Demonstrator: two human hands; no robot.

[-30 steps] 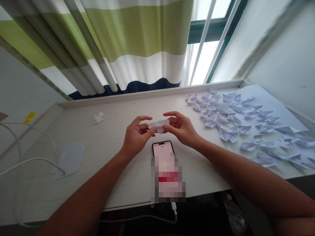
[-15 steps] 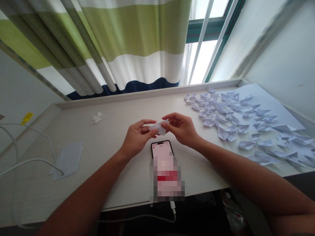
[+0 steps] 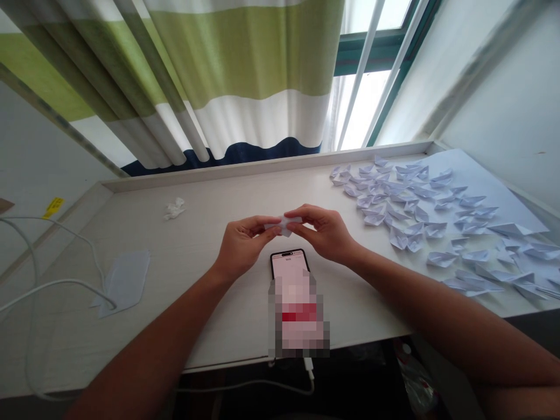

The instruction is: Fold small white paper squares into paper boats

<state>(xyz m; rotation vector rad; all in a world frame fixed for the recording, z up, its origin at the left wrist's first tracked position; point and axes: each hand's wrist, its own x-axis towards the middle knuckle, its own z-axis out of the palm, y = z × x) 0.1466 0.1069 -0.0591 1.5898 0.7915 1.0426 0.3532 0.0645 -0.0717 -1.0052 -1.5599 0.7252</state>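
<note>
Between my two hands is a small folded piece of white paper (image 3: 285, 227), held just above the desk. My left hand (image 3: 245, 242) pinches its left side between thumb and fingers. On the other side, my right hand (image 3: 321, 232) pinches it with thumb and forefinger, the fingertips of both hands close together. Fingers cover much of the paper, so its exact fold is hard to make out. Directly below the hands a phone (image 3: 289, 265) lies face up, its screen partly pixelated. Many folded paper boats (image 3: 406, 239) spread over the desk to the right.
A white sheet (image 3: 485, 175) lies under some boats at the back right. Crumpled tissue (image 3: 175, 209) and a flat piece of white paper (image 3: 126, 280) sit on the left, where white cables (image 3: 65, 282) cross. A charging cable (image 3: 308, 367) runs from the phone over the desk's front edge.
My right fingers have come down and closed onto the paper, and my left fingers press straighter along it. The paper now shows less between them. The view has shifted slightly.
</note>
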